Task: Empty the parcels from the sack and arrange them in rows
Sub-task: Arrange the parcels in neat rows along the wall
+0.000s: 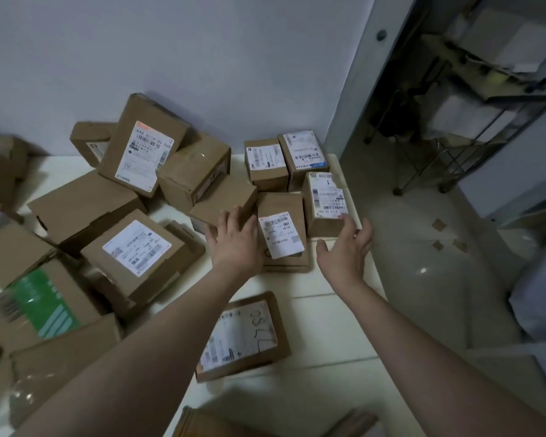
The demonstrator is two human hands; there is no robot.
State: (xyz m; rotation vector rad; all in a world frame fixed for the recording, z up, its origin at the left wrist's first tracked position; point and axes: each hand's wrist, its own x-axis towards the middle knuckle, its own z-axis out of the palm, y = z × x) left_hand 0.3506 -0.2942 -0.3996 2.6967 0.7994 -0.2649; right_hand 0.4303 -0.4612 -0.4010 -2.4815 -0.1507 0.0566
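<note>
Several brown cardboard parcels with white labels lie on a white table (pixel 322 310). At the back right corner, small parcels stand in neat rows: two at the rear (pixel 265 162) (pixel 306 156), and two in front of them (pixel 327 203) (pixel 281 234). My left hand (pixel 237 241) lies with straight fingers against the left side of the front labelled parcel and touches a plain box (pixel 221 200) beside it. My right hand (pixel 347 247) is open, fingers spread, just right of that parcel, fingertips near the parcel at the table's right edge. No sack is in view.
A loose heap of larger boxes (pixel 133 247) fills the table's left half, some leaning on the wall. A flat parcel marked in pen (pixel 243 335) lies near me. The table's right edge drops to a tiled floor; a metal rack (pixel 473 121) stands beyond.
</note>
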